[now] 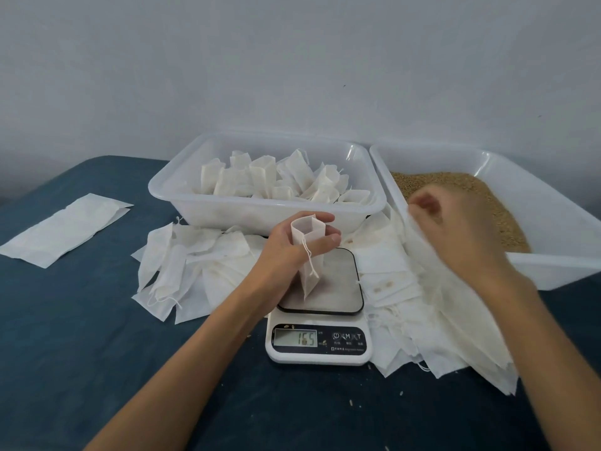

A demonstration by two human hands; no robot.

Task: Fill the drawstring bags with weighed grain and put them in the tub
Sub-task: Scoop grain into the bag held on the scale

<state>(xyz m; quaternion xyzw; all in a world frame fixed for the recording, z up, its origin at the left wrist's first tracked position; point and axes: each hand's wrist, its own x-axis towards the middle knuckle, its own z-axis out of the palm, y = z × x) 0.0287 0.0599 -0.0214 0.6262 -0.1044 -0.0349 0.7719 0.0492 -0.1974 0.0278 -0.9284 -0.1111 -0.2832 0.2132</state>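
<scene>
- White drawstring bag (pixel 307 252): upright, long axis vertical, mouth upward, gripped by left hand (pixel 292 252) above scale (pixel 320 307).
- Right hand (pixel 455 229): blurred at grain tub rim (pixel 383 170); grasp indeterminate.

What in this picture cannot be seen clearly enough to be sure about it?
- Right hand, head view: motion blur hides whether its fingers hold grain.
- Held bag in the left hand: its fabric hides how much grain is inside.
- Scale: the display seems to read 16.5, but the unit is too small.
- Grain tub: its right side is cut off by the frame edge.
</scene>
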